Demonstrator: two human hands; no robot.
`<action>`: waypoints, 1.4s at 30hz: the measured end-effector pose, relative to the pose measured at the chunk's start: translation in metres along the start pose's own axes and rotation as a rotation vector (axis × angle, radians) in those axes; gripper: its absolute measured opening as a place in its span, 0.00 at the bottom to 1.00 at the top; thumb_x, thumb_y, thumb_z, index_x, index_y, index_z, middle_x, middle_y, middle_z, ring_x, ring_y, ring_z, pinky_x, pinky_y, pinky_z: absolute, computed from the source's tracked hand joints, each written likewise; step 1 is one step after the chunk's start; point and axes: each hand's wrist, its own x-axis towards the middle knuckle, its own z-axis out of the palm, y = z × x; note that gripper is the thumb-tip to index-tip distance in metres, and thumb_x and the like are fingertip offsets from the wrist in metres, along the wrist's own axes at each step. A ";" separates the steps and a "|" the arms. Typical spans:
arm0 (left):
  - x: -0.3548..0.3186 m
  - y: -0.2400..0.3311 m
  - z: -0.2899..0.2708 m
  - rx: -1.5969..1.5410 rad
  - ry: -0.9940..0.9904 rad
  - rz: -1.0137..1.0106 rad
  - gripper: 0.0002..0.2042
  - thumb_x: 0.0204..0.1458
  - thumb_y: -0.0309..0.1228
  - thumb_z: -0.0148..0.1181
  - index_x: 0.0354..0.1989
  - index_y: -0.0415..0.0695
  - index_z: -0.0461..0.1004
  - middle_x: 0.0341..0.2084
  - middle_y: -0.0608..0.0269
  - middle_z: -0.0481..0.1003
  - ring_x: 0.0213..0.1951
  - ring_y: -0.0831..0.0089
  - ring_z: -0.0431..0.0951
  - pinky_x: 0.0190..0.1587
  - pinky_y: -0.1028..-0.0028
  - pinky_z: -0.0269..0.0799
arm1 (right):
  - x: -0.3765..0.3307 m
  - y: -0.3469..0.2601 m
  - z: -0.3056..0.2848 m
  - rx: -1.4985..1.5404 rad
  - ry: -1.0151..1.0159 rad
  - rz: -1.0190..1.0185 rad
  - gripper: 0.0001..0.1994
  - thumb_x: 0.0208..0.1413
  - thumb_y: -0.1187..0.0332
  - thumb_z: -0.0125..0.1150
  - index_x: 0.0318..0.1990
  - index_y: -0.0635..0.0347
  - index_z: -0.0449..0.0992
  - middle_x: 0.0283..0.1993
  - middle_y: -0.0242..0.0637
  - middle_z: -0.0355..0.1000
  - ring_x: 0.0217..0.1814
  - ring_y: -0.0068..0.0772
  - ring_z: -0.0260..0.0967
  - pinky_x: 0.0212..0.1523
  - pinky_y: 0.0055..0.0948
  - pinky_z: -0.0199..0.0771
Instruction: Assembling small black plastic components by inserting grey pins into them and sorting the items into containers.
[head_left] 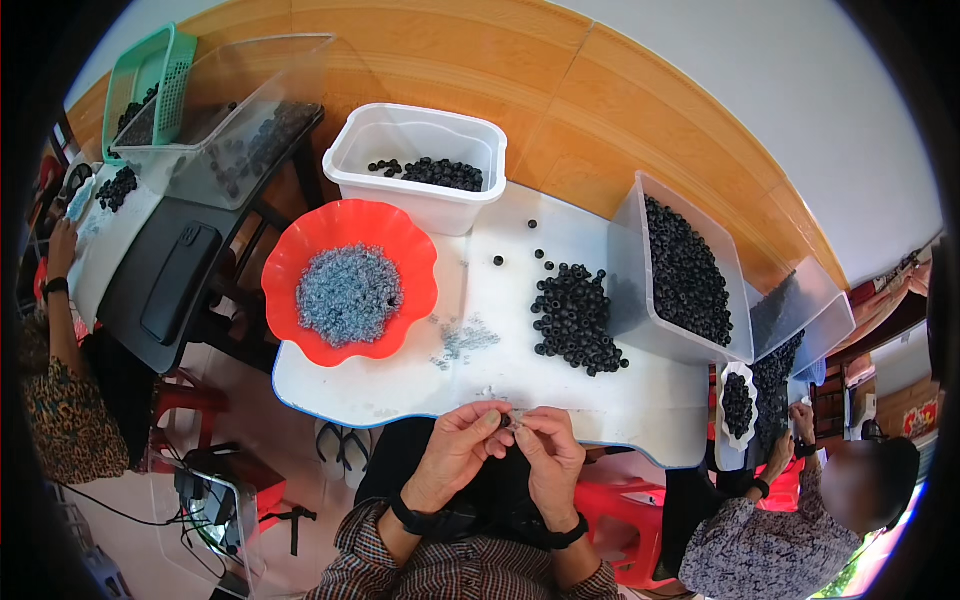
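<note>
Close together at the table's front edge, my left hand [462,448] and my right hand [550,462] meet fingertip to fingertip. Between them is a small black round part [505,421], pinched by the left fingers. The right thumb and finger close right beside it; whatever they hold is too small to make out. Ahead of my hands lies a pile of black round parts [578,325] on the white table [500,385]. To the left, a red wavy-rimmed bowl [283,262] holds many small clear-grey pieces [348,293]. Some similar tiny pieces [466,340] are scattered beside the bowl.
A white tub [415,207] with black parts stands at the back. At right is a clear bin [655,325] full of them. One co-worker [770,530] sits at right, another [70,400] at left. A red stool [625,515] is beside me.
</note>
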 end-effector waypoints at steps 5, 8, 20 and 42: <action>-0.002 0.001 -0.001 0.059 0.007 0.019 0.12 0.61 0.26 0.55 0.50 0.33 0.74 0.36 0.57 0.79 0.33 0.74 0.81 0.33 0.79 0.79 | -0.001 0.001 0.003 0.016 -0.018 0.027 0.08 0.56 0.79 0.63 0.43 0.65 0.78 0.48 0.35 0.66 0.47 0.23 0.68 0.47 0.21 0.69; -0.003 0.002 -0.001 0.083 0.018 0.033 0.12 0.61 0.26 0.55 0.50 0.33 0.74 0.36 0.58 0.79 0.33 0.74 0.80 0.34 0.79 0.79 | -0.001 0.001 0.003 0.005 -0.033 0.036 0.08 0.56 0.80 0.63 0.43 0.66 0.78 0.48 0.36 0.66 0.47 0.23 0.69 0.48 0.20 0.70; -0.006 0.004 -0.006 0.218 0.041 0.049 0.09 0.61 0.23 0.55 0.46 0.33 0.75 0.33 0.55 0.78 0.32 0.70 0.80 0.33 0.76 0.79 | 0.006 -0.003 -0.003 0.058 -0.154 0.137 0.08 0.55 0.82 0.63 0.43 0.68 0.77 0.48 0.37 0.67 0.48 0.26 0.71 0.49 0.24 0.74; -0.008 0.012 -0.006 0.356 -0.005 0.042 0.08 0.60 0.23 0.55 0.44 0.34 0.76 0.33 0.55 0.79 0.31 0.72 0.80 0.33 0.78 0.78 | 0.012 -0.005 -0.005 0.217 -0.166 0.394 0.04 0.53 0.80 0.65 0.36 0.68 0.78 0.46 0.37 0.69 0.43 0.27 0.72 0.47 0.25 0.74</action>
